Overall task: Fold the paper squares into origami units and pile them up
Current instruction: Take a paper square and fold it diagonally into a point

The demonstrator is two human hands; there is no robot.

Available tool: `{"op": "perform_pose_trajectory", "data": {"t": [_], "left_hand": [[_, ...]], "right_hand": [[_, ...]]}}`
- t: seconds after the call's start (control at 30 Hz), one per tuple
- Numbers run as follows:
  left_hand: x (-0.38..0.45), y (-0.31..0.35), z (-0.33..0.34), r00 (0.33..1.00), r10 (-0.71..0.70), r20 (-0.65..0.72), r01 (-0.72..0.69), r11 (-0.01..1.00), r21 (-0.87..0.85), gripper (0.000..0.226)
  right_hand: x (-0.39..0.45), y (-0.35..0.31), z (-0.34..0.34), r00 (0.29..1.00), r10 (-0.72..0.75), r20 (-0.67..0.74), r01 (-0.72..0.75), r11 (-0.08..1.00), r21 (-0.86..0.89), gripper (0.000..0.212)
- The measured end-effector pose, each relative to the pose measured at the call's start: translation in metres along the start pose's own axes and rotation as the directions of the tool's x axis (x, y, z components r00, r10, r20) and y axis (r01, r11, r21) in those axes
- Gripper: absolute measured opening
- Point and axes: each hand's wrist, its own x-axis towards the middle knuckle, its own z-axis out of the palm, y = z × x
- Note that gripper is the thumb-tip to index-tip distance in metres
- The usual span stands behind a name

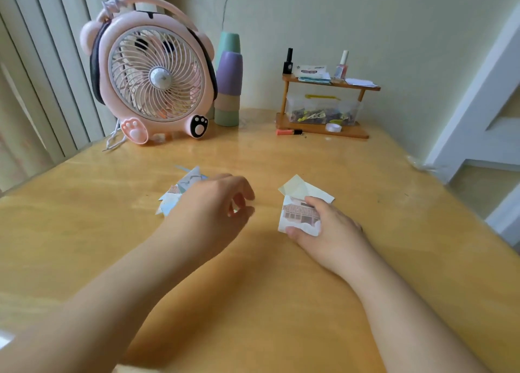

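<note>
head view: printed paper square (pixel 299 216), partly folded, pinched by right hand (pixel 329 229); left hand (pixel 216 206) loosely curled, empty, beside folded pile (pixel 180 192).

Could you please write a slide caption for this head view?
Right hand pinches a printed paper square; left hand hovers beside the folded units.
</note>
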Motion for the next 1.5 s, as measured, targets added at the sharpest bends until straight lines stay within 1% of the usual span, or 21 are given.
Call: {"op": "perform_pose_trajectory", "data": {"t": [0.07,0.1,0.17,0.23,0.3,0.37,0.47,0.57,0.67,0.73,0.8,0.9,1.0,1.1,1.17,1.23,1.27,1.33,1.4,1.47,1.5], "left_hand": [[0.007,0.010,0.014,0.991,0.038,0.128,-0.041,0.999,0.022,0.017],[0.011,0.014,0.021,0.986,0.040,0.161,-0.045,0.998,0.033,0.021],[0.018,0.015,0.032,0.985,0.021,0.173,-0.024,1.000,0.013,0.027],[0.020,0.012,0.040,0.989,-0.044,0.141,0.055,0.996,-0.070,0.031],[0.016,0.007,0.046,0.987,-0.121,0.108,0.138,0.976,-0.168,0.029],[0.013,0.004,0.048,0.976,-0.174,0.132,0.204,0.940,-0.273,0.026],[0.012,0.002,0.046,0.962,-0.181,0.207,0.259,0.845,-0.468,0.027],[0.012,0.001,0.041,0.967,-0.168,0.193,0.251,0.772,-0.584,0.030],[0.011,0.001,0.036,0.973,-0.176,0.152,0.232,0.708,-0.668,0.041],[0.009,0.003,0.031,0.971,-0.142,0.191,0.238,0.621,-0.747,0.053],[0.007,0.004,0.026,0.969,-0.081,0.235,0.239,0.569,-0.787,0.063],[0.006,0.005,0.023,0.962,-0.033,0.270,0.241,0.563,-0.790,0.069],[0.007,0.005,0.023,0.966,-0.079,0.246,0.248,0.548,-0.799,0.064],[0.008,0.003,0.021,0.961,-0.138,0.240,0.276,0.514,-0.812,0.049],[0.008,0.002,0.021,0.955,-0.136,0.262,0.295,0.492,-0.819,0.038],[0.009,0.002,0.021,0.960,-0.141,0.243,0.281,0.481,-0.830,0.027],[0.009,0.002,0.022,0.964,-0.160,0.213,0.265,0.481,-0.836,0.024],[0.010,0.000,0.022,0.963,-0.223,0.148,0.238,0.459,-0.856,0.025],[0.011,-0.003,0.021,0.955,-0.278,0.100,0.218,0.432,-0.875,0.027],[0.011,-0.005,0.021,0.950,-0.306,0.062,0.200,0.441,-0.875,0.026],[0.012,-0.005,0.021,0.949,-0.312,0.045,0.190,0.450,-0.873,0.025]], "right_hand": [[-0.001,0.000,-0.001,1.000,0.000,-0.005,0.000,0.999,0.033,0.062],[-0.001,0.001,0.000,1.000,-0.004,-0.009,0.005,0.999,0.052,0.063],[-0.001,0.003,0.001,0.999,-0.030,-0.031,0.033,0.995,0.097,0.063],[-0.001,0.005,0.005,0.996,-0.070,-0.058,0.078,0.987,0.141,0.060],[0.000,0.007,0.008,0.991,-0.100,-0.085,0.116,0.972,0.203,0.056],[0.002,0.006,0.009,0.988,-0.106,-0.109,0.132,0.954,0.269,0.052],[0.004,0.002,0.011,0.985,-0.119,-0.126,0.153,0.937,0.313,0.044],[0.001,-0.001,0.011,0.981,-0.116,-0.154,0.167,0.907,0.387,0.041],[-0.003,-0.003,0.007,0.978,-0.081,-0.192,0.178,0.805,0.565,0.048],[-0.004,-0.003,0.003,0.976,-0.046,-0.213,0.182,0.711,0.679,0.050],[-0.004,-0.002,-0.003,0.980,-0.019,-0.198,0.164,0.642,0.749,0.046],[-0.007,-0.003,-0.008,0.991,-0.056,-0.119,0.128,0.600,0.789,0.033],[-0.008,-0.004,-0.008,0.986,-0.094,-0.140,0.168,0.559,0.812,0.013],[-0.007,-0.001,-0.010,0.979,-0.061,-0.192,0.195,0.537,0.821,0.009],[-0.007,0.000,-0.011,0.976,-0.039,-0.215,0.205,0.507,0.837,0.005],[-0.008,-0.001,-0.011,0.978,-0.031,-0.208,0.196,0.496,0.846,0.003],[-0.009,-0.001,-0.012,0.979,-0.032,-0.199,0.188,0.498,0.846,0.004],[-0.010,-0.002,-0.014,0.982,-0.049,-0.182,0.181,0.519,0.835,0.011],[-0.012,-0.003,-0.015,0.983,-0.112,-0.147,0.185,0.564,0.805,0.026],[-0.014,-0.005,-0.015,0.976,-0.192,-0.102,0.200,0.605,0.770,0.047],[-0.015,-0.005,-0.014,0.971,-0.216,-0.099,0.215,0.619,0.755,0.052]]}}
